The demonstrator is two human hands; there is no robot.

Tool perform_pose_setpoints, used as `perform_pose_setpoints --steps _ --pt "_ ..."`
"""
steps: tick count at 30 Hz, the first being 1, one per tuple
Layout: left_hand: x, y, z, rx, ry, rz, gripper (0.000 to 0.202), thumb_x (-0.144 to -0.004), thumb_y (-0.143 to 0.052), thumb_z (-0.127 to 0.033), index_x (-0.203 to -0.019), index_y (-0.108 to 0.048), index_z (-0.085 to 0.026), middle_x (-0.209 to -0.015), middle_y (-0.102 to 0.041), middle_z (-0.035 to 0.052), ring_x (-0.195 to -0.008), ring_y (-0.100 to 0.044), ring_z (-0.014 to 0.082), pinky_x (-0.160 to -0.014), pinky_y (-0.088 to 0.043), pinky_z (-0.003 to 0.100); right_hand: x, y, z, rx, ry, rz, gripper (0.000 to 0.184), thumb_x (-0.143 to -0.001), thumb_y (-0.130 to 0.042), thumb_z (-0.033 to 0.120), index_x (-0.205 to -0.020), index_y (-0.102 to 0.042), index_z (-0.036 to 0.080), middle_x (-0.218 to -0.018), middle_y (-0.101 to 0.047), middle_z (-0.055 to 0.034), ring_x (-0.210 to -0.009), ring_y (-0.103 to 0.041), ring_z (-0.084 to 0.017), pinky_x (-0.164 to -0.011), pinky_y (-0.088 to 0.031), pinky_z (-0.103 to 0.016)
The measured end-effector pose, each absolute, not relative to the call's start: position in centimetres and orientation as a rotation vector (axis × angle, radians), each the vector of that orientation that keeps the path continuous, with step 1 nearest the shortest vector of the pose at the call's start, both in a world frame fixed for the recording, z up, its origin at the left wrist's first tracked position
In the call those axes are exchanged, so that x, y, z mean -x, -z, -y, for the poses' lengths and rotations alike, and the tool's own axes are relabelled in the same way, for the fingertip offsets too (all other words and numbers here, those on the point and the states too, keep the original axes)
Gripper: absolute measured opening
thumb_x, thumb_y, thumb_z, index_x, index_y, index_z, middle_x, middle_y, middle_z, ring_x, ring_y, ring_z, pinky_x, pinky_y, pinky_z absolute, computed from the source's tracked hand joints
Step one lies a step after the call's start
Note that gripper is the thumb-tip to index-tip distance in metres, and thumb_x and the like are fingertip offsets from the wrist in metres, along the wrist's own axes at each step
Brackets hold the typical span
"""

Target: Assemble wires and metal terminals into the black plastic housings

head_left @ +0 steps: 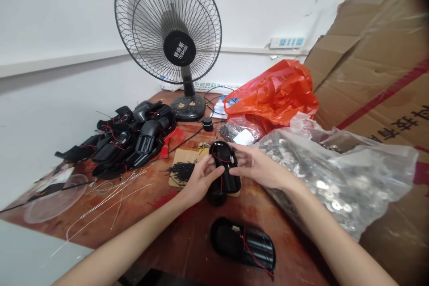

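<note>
Between my two hands is a black plastic housing (229, 182) with a red wire and a small white connector inside. My left hand (201, 178) closes on its left side, thumb laid over the inner face. From the right, my right hand (258, 165) grips the other edge, its thumb near the left one. Below lies a second black housing (228, 250) with red wires and a white connector, on the table. A bundle of short black wires (182, 171) rests on a wooden board (177, 157) just left of my left hand.
A pile of black housings (144, 129) lies at the left, near loose thin wires (110, 196) and a clear plastic lid (56, 201). A fan (189, 107) stands behind. To the right are a red bag (278, 94), a clear bag of metal pieces (335, 178) and cardboard (375, 53).
</note>
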State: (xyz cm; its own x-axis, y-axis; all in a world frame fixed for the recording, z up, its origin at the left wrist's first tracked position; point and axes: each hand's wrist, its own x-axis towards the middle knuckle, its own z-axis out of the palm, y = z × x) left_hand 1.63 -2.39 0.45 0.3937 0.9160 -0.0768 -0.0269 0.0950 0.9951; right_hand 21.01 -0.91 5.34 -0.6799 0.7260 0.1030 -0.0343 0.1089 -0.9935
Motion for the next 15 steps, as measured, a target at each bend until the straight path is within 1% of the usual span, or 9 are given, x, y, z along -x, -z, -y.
perform_pose_setpoints --steps 5,9,11,13,15 --pt "-1.3 -0.4 2.3 -1.323 -0.897 -0.915 0.078 -0.079 -0.054 -0.049 -0.142 -0.031 -0.009 -0.141 -0.035 0.0144 -0.116 -0.055 0.0012 -0.099 -0.048 0.004 -21.2 -4.9 0.8 0.793 -1.552 1.846 0.065 -0.084 -0.062 0.013 -0.145 -0.040 0.022 -0.138 -0.054 -0.0058 -0.122 -0.056 -0.021 -0.103 -0.047 -0.038" --pt "-1.5 0.0 2.3 -1.364 -0.912 -0.927 0.077 -0.079 -0.053 -0.050 -0.141 -0.032 -0.010 -0.142 -0.033 0.0140 -0.115 -0.056 0.0000 -0.097 -0.049 0.003 -21.3 -4.4 0.8 0.882 -1.423 1.938 0.056 -0.087 -0.062 0.020 -0.139 -0.044 0.024 -0.129 -0.058 -0.0048 -0.114 -0.060 -0.021 -0.100 -0.049 -0.040" --pt "-1.6 0.2 2.4 -1.365 -0.912 -0.927 0.079 -0.079 -0.053 -0.050 -0.144 -0.028 -0.013 -0.143 -0.032 0.0133 -0.115 -0.056 0.0000 -0.098 -0.050 0.003 -21.2 -4.2 0.8 0.907 -1.362 1.951 0.049 -0.087 -0.062 0.024 -0.134 -0.047 0.022 -0.126 -0.059 -0.0054 -0.113 -0.059 -0.021 -0.100 -0.048 -0.040" --pt "-1.6 0.4 2.4 -1.365 -0.906 -0.926 0.081 -0.079 -0.054 -0.049 -0.147 -0.024 -0.017 -0.144 -0.030 0.0128 -0.117 -0.056 0.0005 -0.100 -0.051 0.005 -21.0 -4.1 0.8 0.887 -1.331 1.955 0.046 -0.088 -0.063 0.026 -0.130 -0.048 0.020 -0.129 -0.058 -0.0061 -0.117 -0.057 -0.021 -0.103 -0.046 -0.038" --pt "-1.5 0.6 2.5 -1.366 -0.898 -0.930 0.082 -0.079 -0.054 -0.049 -0.148 -0.023 -0.018 -0.145 -0.028 0.0129 -0.119 -0.056 0.0014 -0.103 -0.051 0.007 -20.8 -4.1 0.9 0.858 -1.324 1.965 0.045 -0.088 -0.063 0.025 -0.130 -0.048 0.018 -0.133 -0.055 -0.0064 -0.119 -0.055 -0.020 -0.106 -0.044 -0.035"
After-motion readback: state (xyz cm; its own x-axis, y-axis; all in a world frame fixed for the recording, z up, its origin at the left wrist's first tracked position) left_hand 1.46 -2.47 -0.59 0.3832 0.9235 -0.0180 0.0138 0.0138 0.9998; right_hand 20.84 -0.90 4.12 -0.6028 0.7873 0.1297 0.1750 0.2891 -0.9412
